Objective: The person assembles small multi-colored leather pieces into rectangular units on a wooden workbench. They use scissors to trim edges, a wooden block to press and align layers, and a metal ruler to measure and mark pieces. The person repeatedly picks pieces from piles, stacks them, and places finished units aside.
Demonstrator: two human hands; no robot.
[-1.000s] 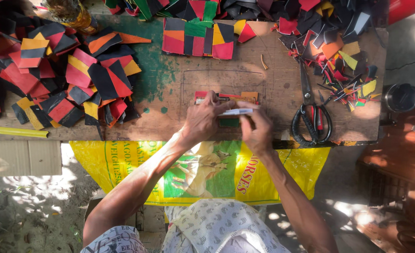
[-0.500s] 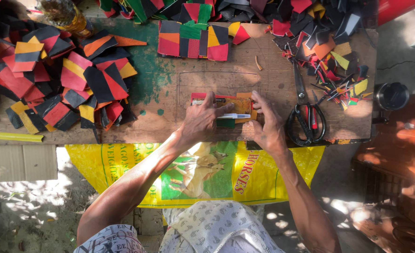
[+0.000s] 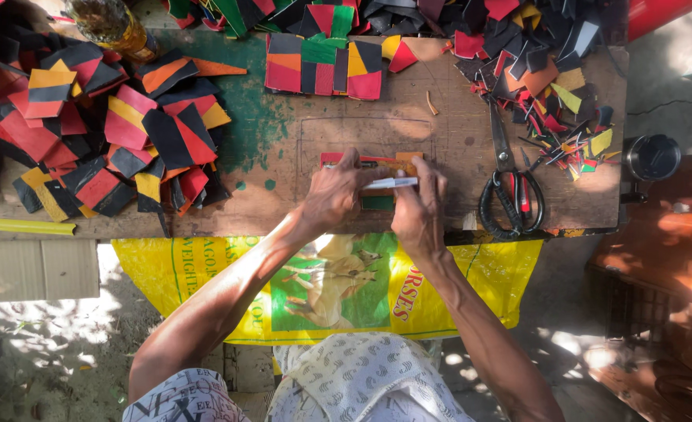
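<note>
Wooden workbench [image 3: 440, 125]: left hand [image 3: 334, 195] fingers flat on patchwork strip [image 3: 369, 162]; right hand [image 3: 418, 211] fingers clamped on white blade [image 3: 391, 183].

Bright daylight, mostly soft shade over the far worktable [image 3: 440, 133]. Dappled sun patches glare on the near ground, left and right. Focus is sharp throughout.

Both forearms are bare from elbow to wrist, no watch, no rings showing on the left hand [image 3: 334, 195] or the right hand [image 3: 418, 212]. Short white sleeve [image 3: 178, 398] with dark lettering; pale patterned cloth [image 3: 362, 379] over the lap.
</note>
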